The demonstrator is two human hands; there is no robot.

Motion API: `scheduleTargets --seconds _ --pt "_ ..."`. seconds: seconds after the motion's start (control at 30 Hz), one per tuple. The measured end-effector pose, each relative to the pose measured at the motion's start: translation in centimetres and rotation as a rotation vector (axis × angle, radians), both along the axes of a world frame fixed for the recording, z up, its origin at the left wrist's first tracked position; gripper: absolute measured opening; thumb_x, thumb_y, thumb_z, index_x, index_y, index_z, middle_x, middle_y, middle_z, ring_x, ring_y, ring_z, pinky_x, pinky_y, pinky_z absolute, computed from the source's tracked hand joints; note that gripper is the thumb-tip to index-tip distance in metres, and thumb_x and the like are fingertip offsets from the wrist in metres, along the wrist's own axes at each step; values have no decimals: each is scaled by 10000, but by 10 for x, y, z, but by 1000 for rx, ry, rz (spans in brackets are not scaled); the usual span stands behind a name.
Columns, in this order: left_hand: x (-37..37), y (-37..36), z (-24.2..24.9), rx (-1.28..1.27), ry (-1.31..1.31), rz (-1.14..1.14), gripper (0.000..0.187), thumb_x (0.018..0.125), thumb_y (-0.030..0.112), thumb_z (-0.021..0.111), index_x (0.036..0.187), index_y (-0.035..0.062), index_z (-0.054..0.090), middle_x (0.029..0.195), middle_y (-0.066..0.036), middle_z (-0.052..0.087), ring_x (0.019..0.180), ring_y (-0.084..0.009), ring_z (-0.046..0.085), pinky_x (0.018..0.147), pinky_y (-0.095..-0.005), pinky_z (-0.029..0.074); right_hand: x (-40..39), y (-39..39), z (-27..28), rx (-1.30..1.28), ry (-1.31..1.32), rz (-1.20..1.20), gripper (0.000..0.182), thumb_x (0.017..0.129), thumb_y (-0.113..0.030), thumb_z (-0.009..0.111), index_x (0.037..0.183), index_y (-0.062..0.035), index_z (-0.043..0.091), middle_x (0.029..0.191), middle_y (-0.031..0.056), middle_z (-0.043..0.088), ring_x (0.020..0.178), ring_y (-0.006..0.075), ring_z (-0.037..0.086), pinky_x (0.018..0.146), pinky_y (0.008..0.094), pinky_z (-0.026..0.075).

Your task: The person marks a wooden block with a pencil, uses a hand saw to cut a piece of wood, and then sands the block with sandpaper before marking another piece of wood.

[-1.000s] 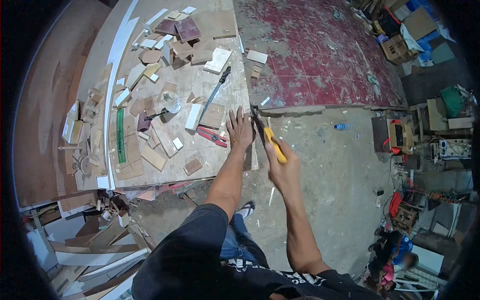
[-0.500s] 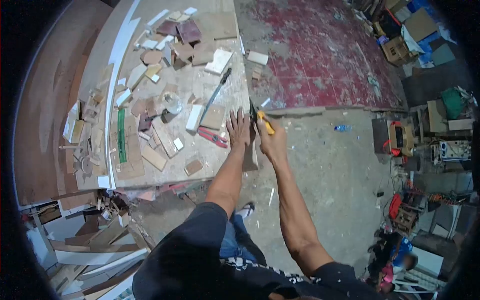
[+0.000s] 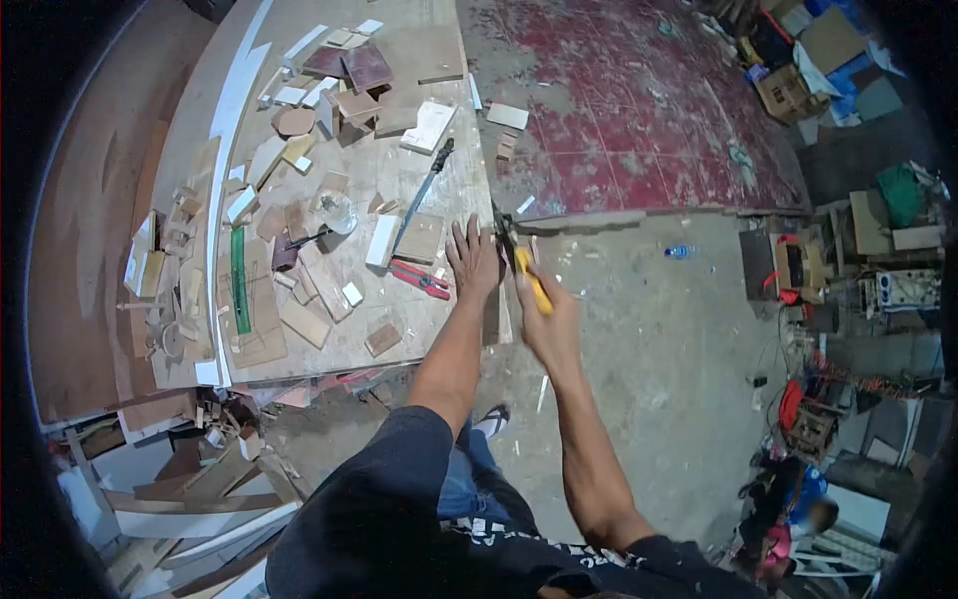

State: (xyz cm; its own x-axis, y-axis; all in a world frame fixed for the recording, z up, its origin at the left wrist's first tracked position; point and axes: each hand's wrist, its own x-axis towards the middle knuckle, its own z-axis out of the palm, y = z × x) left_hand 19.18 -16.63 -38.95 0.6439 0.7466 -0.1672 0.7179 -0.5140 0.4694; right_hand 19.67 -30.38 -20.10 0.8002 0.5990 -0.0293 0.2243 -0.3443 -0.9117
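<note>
My left hand (image 3: 475,262) lies flat at the right edge of the wooden worktable (image 3: 394,349), fingers stretched out and slightly apart. My right hand (image 3: 551,317) is closed round the yellow handle of a tool (image 3: 535,285), just outside that edge. The tool's dark metal end reaches up beside my left fingertips; its exact kind is unclear. A narrow wood strip (image 3: 504,321) shows along the edge between my hands. Left of my left hand lies a red-handled tool (image 3: 419,280), below a long thin blue bar with a black grip (image 3: 427,195).
Several wood offcuts (image 3: 354,105), a clear round container (image 3: 338,212) and a green strip (image 3: 239,280) lie on the table. Beyond the edge is a concrete floor (image 3: 639,349) with a worn red area (image 3: 639,130). A person (image 3: 798,504) is at lower right.
My right hand and the yellow-handled tool have shifted slightly down and right. The tool's dark end shows more. My left hand stays at the table edge.
</note>
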Motion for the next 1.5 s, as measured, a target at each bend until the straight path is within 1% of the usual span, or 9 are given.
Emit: scheduleTargets --seconds 0.13,0.27,0.53,0.63,0.8,0.97,1.27,1.43,1.5 --pt "-2 -3 -10 64 -26 -6 418 954 288 471 1351 159 443 1591 -72 155 1472 -389 35 1131 -622 96 -18 -24 34 0 31 -20 378 937 -189 583 1181 99 595 1106 301 644 1076 387 638 909 386 488" --pt "-8 3 -26 150 -88 -55 455 949 322 479 1359 127 447 1582 -105 194 1464 -413 77 1135 -618 99 18 24 -30 64 -21 17 385 930 -190 596 1172 109 596 1101 312 641 1089 389 632 918 394 483" --pt "2 1 -9 50 6 -13 450 971 295 445 1387 126 420 1593 -102 153 1467 -414 49 1132 -616 95 -13 -24 40 -19 101 -19 392 932 -227 585 1154 96 612 1090 308 644 1038 421 641 880 402 499" --pt "-4 2 -21 147 -22 -64 466 950 277 472 1389 130 416 1588 -102 164 1468 -410 51 1133 -609 104 26 29 -42 80 -108 4 367 939 -224 595 1136 85 623 951 237 700 834 318 685 747 392 510" --pt "5 5 -7 1 13 0 487 940 292 472 1393 124 421 1584 -107 187 1467 -408 63 1135 -603 92 16 16 -42 61 -139 0 377 920 -189 602 1174 90 600 1054 301 656 1014 403 656 876 400 503" --pt "6 7 -11 80 -50 13 467 945 278 460 1381 111 442 1583 -108 199 1462 -420 71 1137 -612 74 -20 -29 53 -55 66 0 373 929 -182 594 1177 96 593 1055 301 656 1048 366 657 873 386 503" --pt "6 5 -8 35 -29 -19 435 931 243 504 1356 171 449 1596 -79 142 1470 -402 36 1134 -629 86 10 7 -63 78 -101 3 349 957 -199 583 1175 72 618 1073 245 676 1001 272 663 858 347 491" --pt "5 2 -7 9 -20 15 451 940 282 498 1368 152 444 1597 -89 140 1470 -406 17 1134 -625 77 -34 -35 22 30 -38 -37 335 944 -136 583 1184 97 595 1134 281 645 1088 337 644 923 360 485" --pt "5 3 -13 25 -12 12 447 945 288 487 1368 153 445 1596 -93 142 1470 -409 22 1133 -626 72 -28 -39 33 1 -15 -29 342 965 -177 573 1189 79 612 1151 222 662 1032 249 650 885 333 484"
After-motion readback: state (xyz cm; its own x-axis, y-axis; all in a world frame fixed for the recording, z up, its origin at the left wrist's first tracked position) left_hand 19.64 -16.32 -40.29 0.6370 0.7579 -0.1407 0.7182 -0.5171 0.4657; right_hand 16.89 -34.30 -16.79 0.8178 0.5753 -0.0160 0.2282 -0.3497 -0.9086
